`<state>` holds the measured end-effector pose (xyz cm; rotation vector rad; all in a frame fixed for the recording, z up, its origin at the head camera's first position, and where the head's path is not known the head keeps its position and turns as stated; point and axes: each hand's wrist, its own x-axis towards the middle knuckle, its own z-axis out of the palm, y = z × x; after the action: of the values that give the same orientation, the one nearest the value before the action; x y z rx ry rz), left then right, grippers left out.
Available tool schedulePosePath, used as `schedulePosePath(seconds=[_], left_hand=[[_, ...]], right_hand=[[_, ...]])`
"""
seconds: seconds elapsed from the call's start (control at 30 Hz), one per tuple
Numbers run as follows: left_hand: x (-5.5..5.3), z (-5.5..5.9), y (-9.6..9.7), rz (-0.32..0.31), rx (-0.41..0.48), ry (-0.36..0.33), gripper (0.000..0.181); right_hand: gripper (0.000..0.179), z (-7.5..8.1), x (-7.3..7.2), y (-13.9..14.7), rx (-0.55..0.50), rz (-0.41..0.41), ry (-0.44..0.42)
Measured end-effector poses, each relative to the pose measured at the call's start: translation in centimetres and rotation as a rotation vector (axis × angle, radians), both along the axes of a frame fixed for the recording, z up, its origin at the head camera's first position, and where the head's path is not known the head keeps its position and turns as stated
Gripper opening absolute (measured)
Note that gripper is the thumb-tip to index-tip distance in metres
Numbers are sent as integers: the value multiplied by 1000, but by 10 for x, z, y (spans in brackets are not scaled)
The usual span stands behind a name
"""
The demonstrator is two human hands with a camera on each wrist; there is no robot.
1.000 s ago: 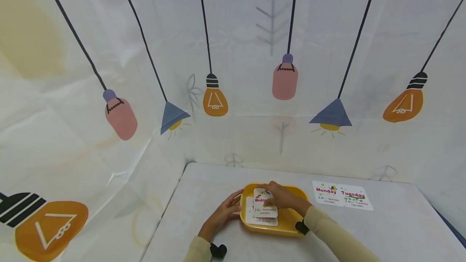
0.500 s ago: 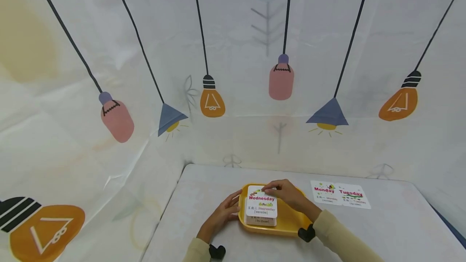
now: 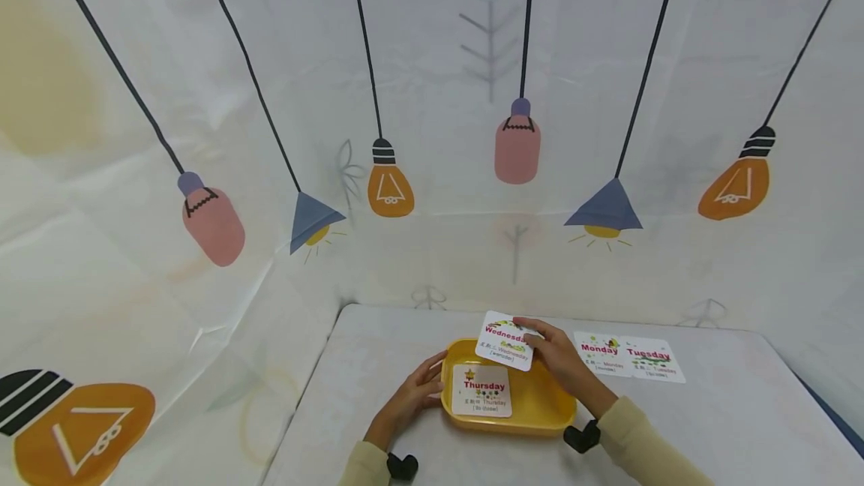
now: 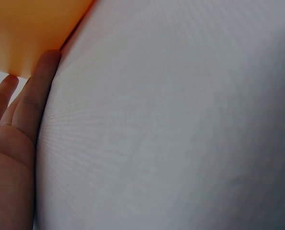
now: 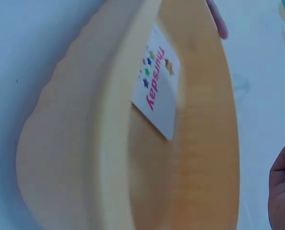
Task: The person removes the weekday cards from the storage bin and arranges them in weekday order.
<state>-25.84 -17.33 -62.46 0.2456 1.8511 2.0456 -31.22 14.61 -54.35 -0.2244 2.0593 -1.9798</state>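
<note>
Clearly, "Wednesday" stands in red letters across the card pinched in the right grip (image 3: 563, 358); call it the Wednesday card (image 3: 502, 345). Under the big word, smaller print gives Chinese characters and the day's name again. This card hangs tilted, just left of the right grip's knuckles, over the far edge of a yellow tray (image 3: 543, 400).

Nearer the wearer and left of that grip, the Thursday card (image 3: 481, 400) lies flat inside the tray, "Thursday" in red above little coloured stars. To the right of the right grip, the Monday card (image 3: 599, 361) and the Tuesday card (image 3: 655, 367) sit side by side on the white desk (image 3: 736, 388), which runs on past them to its right edge.

The left grip (image 3: 408, 400) has hold of nothing; its extended fingers touch the tray's left wall, just beside the Thursday card. The tray is smooth, with rounded corners and raised sides; bare tray floor shows between the Thursday card and the right wrist. The cards are thin, white and round-cornered. Well beyond both grips, a creased sheet (image 3: 445, 261) printed with lamps rises.
</note>
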Motion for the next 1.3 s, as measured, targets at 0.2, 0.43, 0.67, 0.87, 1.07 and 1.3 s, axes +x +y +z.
schedulePosePath(seconds=[0.2, 0.43, 0.67, 0.87, 1.07, 1.3], left_hand=[[0, -1, 0, -3, 2, 0, 61], [0, -1, 0, 6, 3, 2, 60], [-2, -2, -1, 1, 12, -1, 61], [-1, 0, 1, 6, 17, -7, 60], [-2, 0, 5, 0, 14, 13, 60], [1, 3, 0, 17, -5, -1, 61]], right_hand=[[44, 1, 0, 20, -48, -105, -39], [64, 2, 0, 39, -41, -181, -24], [66, 0, 1, 63, -131, -239, -44], [67, 1, 3, 90, -145, -308, -89], [68, -1, 7, 127, -156, -390, -120], [70, -11, 12, 168, -208, -467, -167]])
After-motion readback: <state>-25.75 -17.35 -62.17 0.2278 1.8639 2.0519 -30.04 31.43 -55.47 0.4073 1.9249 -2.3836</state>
